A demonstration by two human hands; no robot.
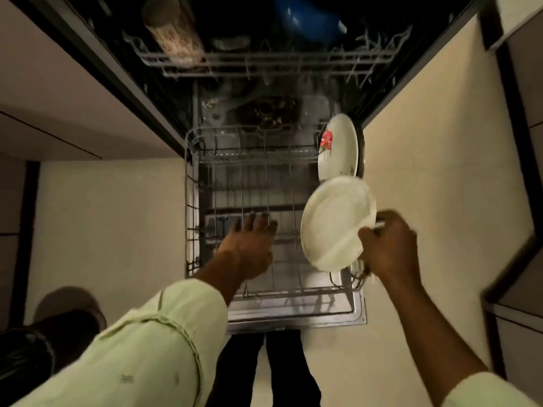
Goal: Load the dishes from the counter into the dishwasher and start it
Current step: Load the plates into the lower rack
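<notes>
Right hand (388, 245) grips the near rim of a plain white plate (335, 221), fingers curled round the edge. It holds the plate tilted, its face turned up and to the left, over the right side of the pulled-out lower rack (194, 177). Just beyond it, along the same right edge, a flowered plate (340, 148) already stands on its rim, and the two look close to touching at their edges.

The move probably turns on this: the held plate has to tip upright to match the flowered plate and drop into the tines on its near side. The right hand is the one placed for that.

The left hand (249, 242) is open, fingers spread, holding nothing, above the near middle of the rack. I cannot tell whether it touches the wires.

The upper rack (264, 63) carries a blue bowl (308, 19) and a patterned tumbler (173, 30). No brand, label or writing can be read.
</notes>
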